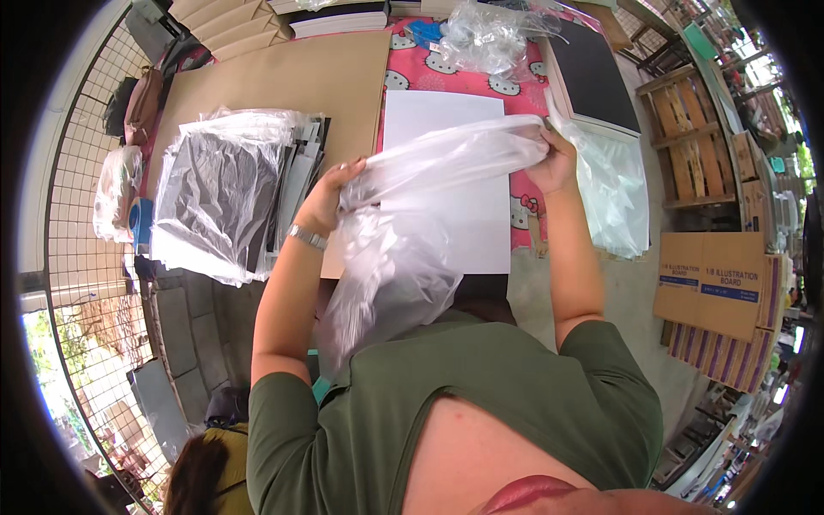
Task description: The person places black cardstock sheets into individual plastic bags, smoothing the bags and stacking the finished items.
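A clear plastic bag [446, 163] stretches between my two hands, its lower part hanging down at the left toward my lap. My left hand [330, 193], with a watch or bracelet at the wrist, grips one end. The other end is pinched in my right hand [554, 159]. Beneath the bag lies a white board or sheet [481, 236], partly covered by the plastic. Left of my left hand rests a stack of dark boards in clear plastic [219, 184]. Flat clear plastic sheets or bags [614, 193] lie right of my right hand.
A large brown board [343, 77] covers the table's left side, over a pink patterned cloth [412, 73]. Crumpled plastic [485, 39] sits at the back. Black boards [592, 73] are stacked at the right. Cardboard boxes [708, 275] stand lower right; a person [206, 472] is at lower left.
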The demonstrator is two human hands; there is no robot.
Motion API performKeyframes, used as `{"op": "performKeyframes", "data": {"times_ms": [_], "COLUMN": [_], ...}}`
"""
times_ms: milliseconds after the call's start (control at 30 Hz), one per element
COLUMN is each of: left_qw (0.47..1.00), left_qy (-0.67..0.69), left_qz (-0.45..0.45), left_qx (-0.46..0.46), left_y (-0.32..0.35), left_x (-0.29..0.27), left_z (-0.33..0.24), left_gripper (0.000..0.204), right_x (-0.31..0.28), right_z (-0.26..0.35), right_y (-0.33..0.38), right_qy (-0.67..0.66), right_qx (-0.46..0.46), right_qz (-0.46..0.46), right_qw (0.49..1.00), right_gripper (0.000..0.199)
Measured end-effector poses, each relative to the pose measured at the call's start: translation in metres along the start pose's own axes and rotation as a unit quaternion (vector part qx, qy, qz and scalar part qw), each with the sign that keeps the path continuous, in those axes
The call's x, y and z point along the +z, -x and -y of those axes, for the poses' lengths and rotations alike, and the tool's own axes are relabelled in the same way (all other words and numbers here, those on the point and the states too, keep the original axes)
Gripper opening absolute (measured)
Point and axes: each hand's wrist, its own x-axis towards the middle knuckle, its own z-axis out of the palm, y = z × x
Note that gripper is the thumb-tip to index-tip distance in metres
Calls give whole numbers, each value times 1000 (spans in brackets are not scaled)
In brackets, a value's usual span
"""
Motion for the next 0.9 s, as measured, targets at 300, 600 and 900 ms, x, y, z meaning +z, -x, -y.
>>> {"op": "performKeyframes", "data": {"times_ms": [300,600,900], "left_qw": [891,849,850], "left_qy": [-314,-441,-463], "left_qz": [-299,-269,-208], "left_qx": [132,106,138], "left_y": [-188,-195,-137], "left_x": [-37,-7,42], "left_z": [-1,-28,-89], "left_gripper": [32,31,33], "right_x": [-86,-69,-26], "right_z": [-37,-26,38], "right_y": [-128,-147,-111], "right_qy": [629,782,490], "right_qx": [-158,-78,0], "right_qz": [-183,-227,-286], "right_qw": [739,575,824], "right_gripper": [39,37,29]}}
